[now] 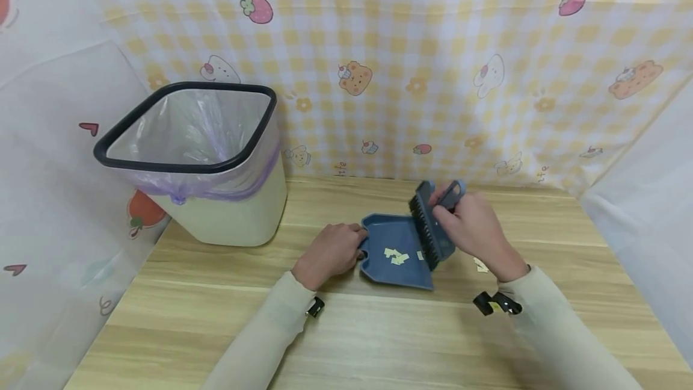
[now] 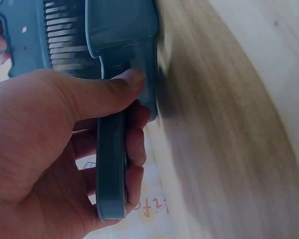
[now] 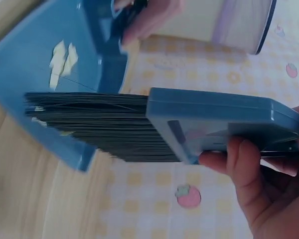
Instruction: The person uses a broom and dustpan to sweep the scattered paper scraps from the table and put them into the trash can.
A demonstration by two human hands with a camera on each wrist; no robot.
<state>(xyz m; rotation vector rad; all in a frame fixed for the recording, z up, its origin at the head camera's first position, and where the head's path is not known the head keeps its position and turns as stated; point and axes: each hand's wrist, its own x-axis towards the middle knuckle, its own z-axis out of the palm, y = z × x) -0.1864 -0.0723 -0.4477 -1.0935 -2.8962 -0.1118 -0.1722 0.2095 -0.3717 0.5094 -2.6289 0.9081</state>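
Note:
A blue dustpan [image 1: 387, 233] lies on the wooden table, its handle gripped by my left hand [image 1: 332, 251]; the left wrist view shows the fingers of that hand [image 2: 65, 144] curled round the handle [image 2: 111, 169]. My right hand [image 1: 473, 227] holds a blue brush [image 1: 445, 236] with dark bristles [image 3: 104, 122], which stand at the dustpan's open right edge. Small pale yellow paper pieces [image 1: 397, 256] lie in the pan, one close to the bristles. More paper pieces [image 1: 480, 265] rest on the table below my right wrist.
A cream bin [image 1: 233, 221] with a black rim and a clear liner stands at the back left of the table [image 1: 379, 342]. Behind the table hangs a yellow checked cloth [image 1: 417, 35], with white cloth [image 1: 49, 197] at the left side.

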